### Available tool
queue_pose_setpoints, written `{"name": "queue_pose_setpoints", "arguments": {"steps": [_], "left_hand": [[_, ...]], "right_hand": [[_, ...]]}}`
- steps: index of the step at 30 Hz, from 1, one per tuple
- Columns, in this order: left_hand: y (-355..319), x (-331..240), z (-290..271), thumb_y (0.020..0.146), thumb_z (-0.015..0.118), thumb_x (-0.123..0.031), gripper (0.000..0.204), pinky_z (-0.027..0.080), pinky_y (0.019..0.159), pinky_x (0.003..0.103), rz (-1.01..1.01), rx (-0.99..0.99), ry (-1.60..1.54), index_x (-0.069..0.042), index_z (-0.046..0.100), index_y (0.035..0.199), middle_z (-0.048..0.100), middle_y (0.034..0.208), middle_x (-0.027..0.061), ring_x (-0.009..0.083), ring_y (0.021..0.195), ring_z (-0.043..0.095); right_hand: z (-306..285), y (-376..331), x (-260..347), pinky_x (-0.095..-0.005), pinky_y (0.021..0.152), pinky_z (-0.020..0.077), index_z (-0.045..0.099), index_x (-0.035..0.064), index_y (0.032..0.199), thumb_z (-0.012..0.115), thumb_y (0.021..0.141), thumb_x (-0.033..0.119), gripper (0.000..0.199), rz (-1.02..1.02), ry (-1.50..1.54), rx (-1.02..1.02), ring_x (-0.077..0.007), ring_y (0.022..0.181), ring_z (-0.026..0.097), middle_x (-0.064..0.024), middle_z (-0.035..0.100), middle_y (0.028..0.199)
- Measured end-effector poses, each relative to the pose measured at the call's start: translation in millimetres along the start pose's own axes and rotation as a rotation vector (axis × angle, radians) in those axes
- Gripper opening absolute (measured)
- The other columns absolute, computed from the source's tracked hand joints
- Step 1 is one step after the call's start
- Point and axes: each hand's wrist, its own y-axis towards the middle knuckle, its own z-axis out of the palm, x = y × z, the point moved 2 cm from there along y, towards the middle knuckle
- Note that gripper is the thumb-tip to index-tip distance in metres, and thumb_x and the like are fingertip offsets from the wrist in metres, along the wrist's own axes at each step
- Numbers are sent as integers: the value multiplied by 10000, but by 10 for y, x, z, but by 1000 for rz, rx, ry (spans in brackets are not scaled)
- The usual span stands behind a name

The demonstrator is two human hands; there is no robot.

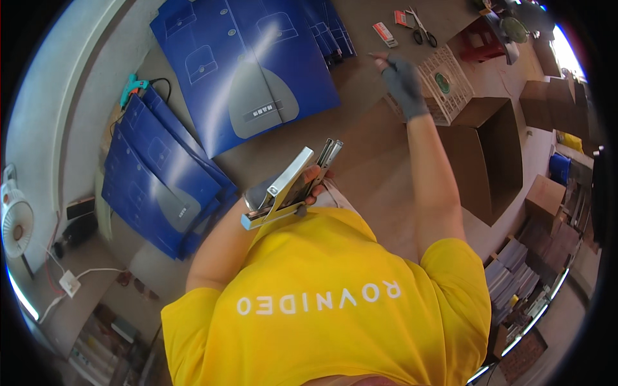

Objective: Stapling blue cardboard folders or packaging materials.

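Gripping an opened metal stapler [290, 186], the left hand [313, 183] waits while the gloved right hand [402, 80] pinches something small over the table [360, 148], blue cartons [244, 71] unstapled yet.

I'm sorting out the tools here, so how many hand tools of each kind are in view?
Stapler, metal, held open in the left hand: 1
Scissors, at the far edge of the table: 1
Glue gun, teal, at the table's left edge: 1
Total: 3
The gloved right hand reaches towards the scissors; whether it holds anything cannot be told.
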Motion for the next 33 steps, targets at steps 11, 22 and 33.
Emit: {"name": "queue_pose_setpoints", "arguments": {"steps": [11, 22, 33], "left_hand": [[-247, 209, -337, 904, 643, -421, 465, 454, 600, 196, -2, -308, -20, -60, 569, 1189, 572, 809, 8, 75, 712, 534], [-410, 184, -331, 942, 563, -450, 469, 434, 524, 214, 24, -347, 86, -51, 540, 1186, 535, 780, -14, 68, 698, 509], [-465, 285, -486, 905, 626, -450, 482, 467, 533, 186, 37, -369, -15, -32, 560, 1138, 570, 727, 4, 79, 608, 542]], "right_hand": [[284, 433, -739, -406, 809, 488, 681, 85, 955, 623, 847, 217, 180, -44, -581, -162, -334, 941, 617, -111, 642, 1000], [359, -3, -566, -356, 783, 509, 672, 78, 911, 698, 784, 166, 156, -232, -502, -149, -287, 906, 618, -92, 631, 930], [406, -273, -641, -335, 806, 495, 687, 67, 1028, 711, 776, 104, 255, -196, -188, -153, -272, 928, 612, -87, 638, 960]]}}
